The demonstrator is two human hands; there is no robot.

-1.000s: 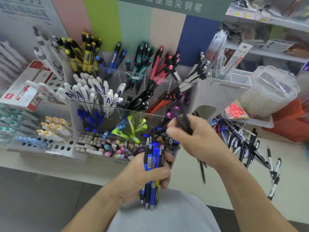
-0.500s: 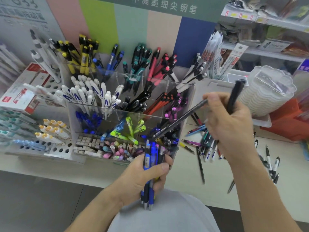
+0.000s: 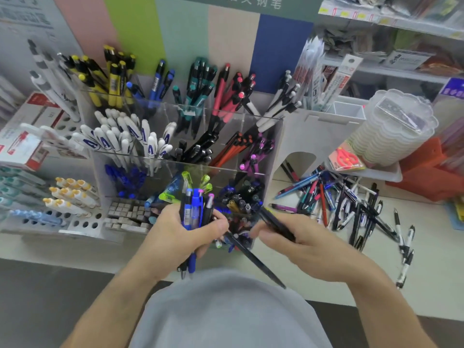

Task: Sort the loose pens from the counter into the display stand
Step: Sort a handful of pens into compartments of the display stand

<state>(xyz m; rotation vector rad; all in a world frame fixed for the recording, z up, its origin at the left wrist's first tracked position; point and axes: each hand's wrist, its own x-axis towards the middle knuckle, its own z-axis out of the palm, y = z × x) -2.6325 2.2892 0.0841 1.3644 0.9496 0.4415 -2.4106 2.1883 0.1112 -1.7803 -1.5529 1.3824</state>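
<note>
A clear acrylic display stand (image 3: 275,136) holds pens sorted by colour in tiered compartments. In front of its lowest row, my left hand (image 3: 173,237) grips an upright bundle of blue and black pens (image 3: 193,212). My right hand (image 3: 303,249) is just to the right and holds a thick black pen (image 3: 276,224) pointing up-left at the stand's front right compartment. A thin black pen (image 3: 253,258) slants down to the right between the two hands; which hand holds it is unclear. A pile of loose pens (image 3: 351,204) lies on the counter (image 3: 439,259) right of the stand.
A white holed rack (image 3: 82,222) with capped markers stands left of the stand, behind it a red and white box (image 3: 22,144). A stack of clear scalloped containers (image 3: 391,129) sits on a white tray at the right, beside packaged scissors (image 3: 347,158). Shelves run along the back right.
My right hand has come down and left from near the loose pile with two black pens, and now sits close beside my left hand. My left hand has raised its bundle slightly.
</note>
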